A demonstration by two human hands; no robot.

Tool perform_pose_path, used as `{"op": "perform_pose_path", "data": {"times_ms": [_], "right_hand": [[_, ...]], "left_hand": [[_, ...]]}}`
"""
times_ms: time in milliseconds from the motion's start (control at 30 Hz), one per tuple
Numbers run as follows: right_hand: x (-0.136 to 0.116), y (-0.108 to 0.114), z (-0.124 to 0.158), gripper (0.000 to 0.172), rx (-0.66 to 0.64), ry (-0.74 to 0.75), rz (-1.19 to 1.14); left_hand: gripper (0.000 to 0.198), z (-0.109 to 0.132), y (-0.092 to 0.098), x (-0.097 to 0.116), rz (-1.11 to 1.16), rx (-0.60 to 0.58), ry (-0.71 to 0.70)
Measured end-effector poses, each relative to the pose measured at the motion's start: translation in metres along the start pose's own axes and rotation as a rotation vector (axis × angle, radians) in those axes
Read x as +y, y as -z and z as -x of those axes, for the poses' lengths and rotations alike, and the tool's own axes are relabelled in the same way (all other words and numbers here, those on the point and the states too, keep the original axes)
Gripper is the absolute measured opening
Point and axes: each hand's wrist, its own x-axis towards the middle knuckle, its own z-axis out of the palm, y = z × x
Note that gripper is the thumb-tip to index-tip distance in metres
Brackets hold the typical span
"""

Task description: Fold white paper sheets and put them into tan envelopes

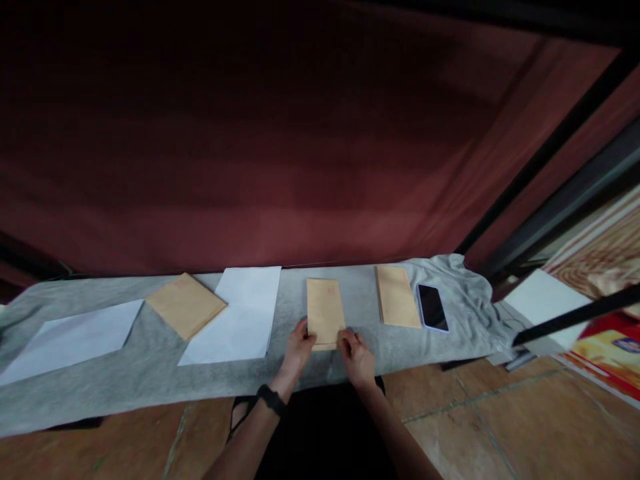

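A brown paper envelope (325,310) with a small red print near its top lies upright in front of me, its flap edge toward my body. My left hand (300,340) pinches its lower left edge, thumb on top. At the lower right corner, my right hand (357,352) grips the same envelope with curled fingers. To the left, a stack of white paper sheets (245,320) lies close by, and a tilted pile of brown envelopes (185,303) overlaps its edge. Another pile of brown envelopes (399,297) sits on the right.
A grey cloth (295,383) covers the long narrow bench. More white sheets (75,337) lie far left. A phone (433,307) with a dark screen rests beside the right pile. Behind stands a dark red panel (300,167); black bars (545,157) and a red-yellow box (610,353) are at right.
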Motion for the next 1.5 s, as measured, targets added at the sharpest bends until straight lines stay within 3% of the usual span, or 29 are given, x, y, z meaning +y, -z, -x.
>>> {"op": "perform_pose_path", "data": {"times_ms": [133,267,367,467,600,700,867,1000,1067,1233,1367,1500], "right_hand": [[-0.008,0.007,0.011,0.038,0.092,0.166,0.005],[-0.026,0.013,0.017,0.056,0.061,0.260,-0.039],[-0.039,0.020,0.006,0.051,0.032,0.130,-0.222],[-0.047,0.028,-0.010,0.046,0.070,-0.061,-0.604],[-0.058,0.026,-0.015,0.058,0.114,-0.289,-1.146],[-0.064,0.014,-0.006,0.064,0.106,-0.319,-1.256],[-0.042,-0.007,0.002,0.051,0.025,-0.356,-1.137],[-0.005,-0.009,-0.002,0.049,0.194,-0.346,-0.871],[0.009,-0.007,-0.006,0.048,0.210,-0.199,-0.710],[0.016,-0.004,-0.024,0.045,-0.106,0.307,-0.265],[0.011,-0.007,-0.054,0.049,-0.129,0.374,-0.008],[0.010,-0.013,-0.089,0.053,-0.103,0.358,0.110]], "left_hand": [[0.050,0.011,-0.004,0.002,0.040,-0.026,-0.075],[0.050,0.024,-0.012,0.010,0.017,-0.044,-0.154],[0.048,0.033,-0.019,0.020,0.052,-0.132,-0.180],[0.050,0.042,-0.020,0.023,0.154,-0.170,-0.096],[0.069,0.048,-0.017,0.013,0.202,-0.208,0.063],[0.081,0.045,-0.017,0.001,0.218,-0.254,0.069],[0.076,0.024,-0.004,-0.013,0.078,-0.188,0.023],[0.060,0.011,0.012,-0.023,-0.153,-0.209,-0.030],[0.054,0.011,0.016,-0.027,-0.250,-0.165,-0.082],[0.043,0.015,0.012,-0.034,-0.354,-0.102,-0.177],[0.039,0.012,0.007,-0.039,-0.217,-0.114,-0.031],[0.039,0.008,0.006,-0.040,-0.117,-0.128,0.016]]}}
